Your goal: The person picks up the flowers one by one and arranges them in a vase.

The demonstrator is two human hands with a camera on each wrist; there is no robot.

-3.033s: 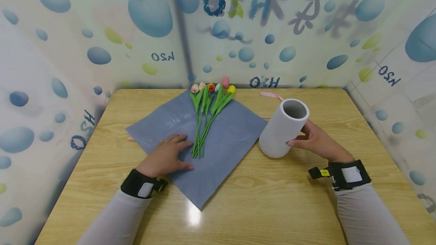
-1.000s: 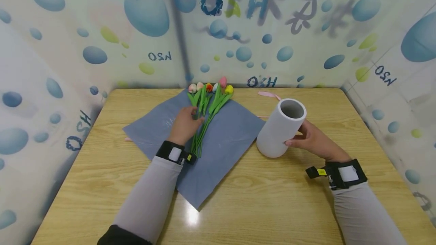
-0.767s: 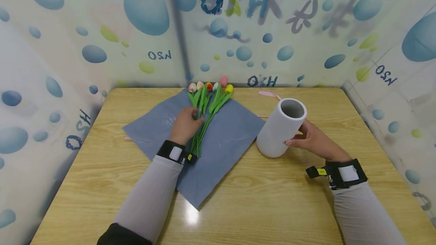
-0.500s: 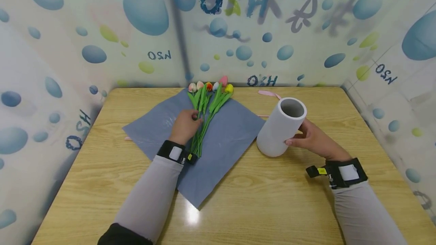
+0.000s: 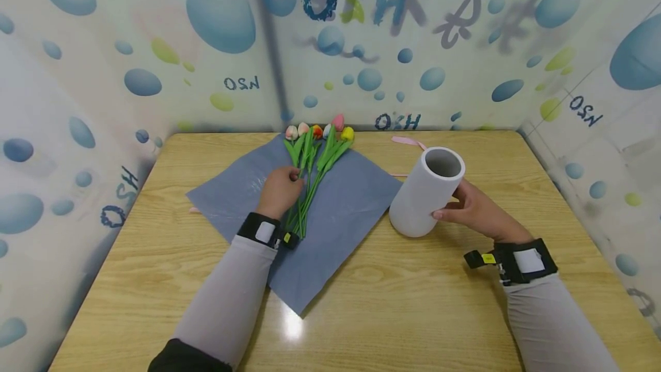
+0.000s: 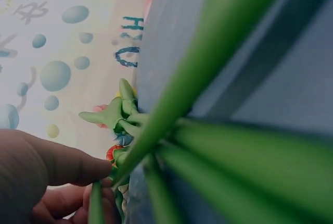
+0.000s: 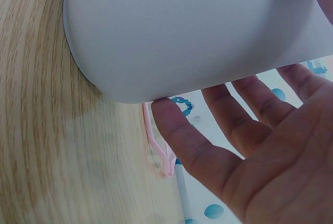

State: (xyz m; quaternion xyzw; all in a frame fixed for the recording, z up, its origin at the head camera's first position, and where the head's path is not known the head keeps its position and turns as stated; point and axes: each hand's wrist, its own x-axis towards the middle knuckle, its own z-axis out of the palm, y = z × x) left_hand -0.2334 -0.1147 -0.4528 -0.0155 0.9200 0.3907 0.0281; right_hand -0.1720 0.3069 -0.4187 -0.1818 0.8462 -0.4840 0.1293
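Several artificial tulips [image 5: 327, 157] in mixed colours lie on a blue-grey sheet of wrapping paper [image 5: 351, 205], heads toward the back edge. My left hand [image 5: 277, 193] is over their stems. In the left wrist view its thumb and fingertips pinch one green tulip stem [image 6: 95, 203], while other stems cross close to the camera. A white cylindrical vase [image 5: 420, 205] stands right of the paper, appearing tilted, mouth up. My right hand [image 5: 480, 214] holds it from the right, thumb on the near side. The right wrist view shows the fingers [image 7: 203, 159] against the vase's other side.
Pink ribbon [image 5: 408, 141] lies behind the vase, and a short pink end shows at the paper's left corner. The wooden table [image 5: 392, 309] meets a patterned curtain [image 5: 361, 45] at the back and sides.
My left hand has gone from lying spread on the paper up to the tulip stems, and its fingers have closed on one. The right hand and vase have stayed put.
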